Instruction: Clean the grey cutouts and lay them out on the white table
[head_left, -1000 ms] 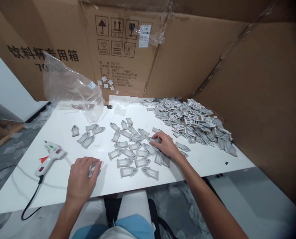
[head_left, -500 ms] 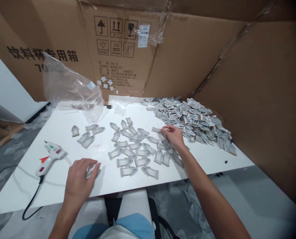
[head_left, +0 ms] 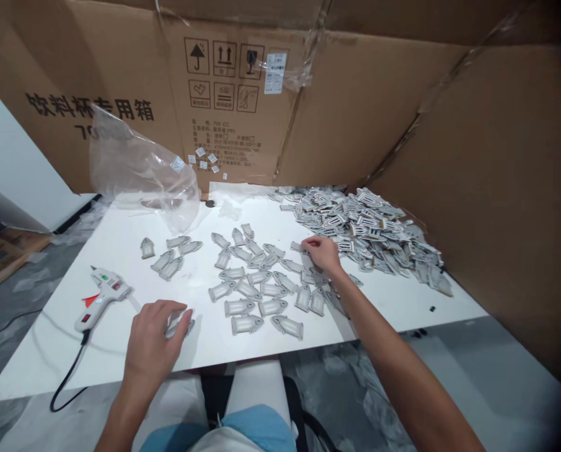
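— Fingers (head_left: 312, 241) of the right hand (head_left: 325, 255): bunched at a grey piece (head_left: 296, 247), left of the heap (head_left: 372, 227). Pinching?
— Cannot tell. Left hand (head_left: 151, 329): fingers parted. Suggest edge grip, light pressure.

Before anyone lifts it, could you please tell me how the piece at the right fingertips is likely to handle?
The piece looks thin with a firm outline, so it is probably stiff and light. Lying flat on the table, it would likely slide when pushed rather than roll. Its low edge may be awkward to pinch.
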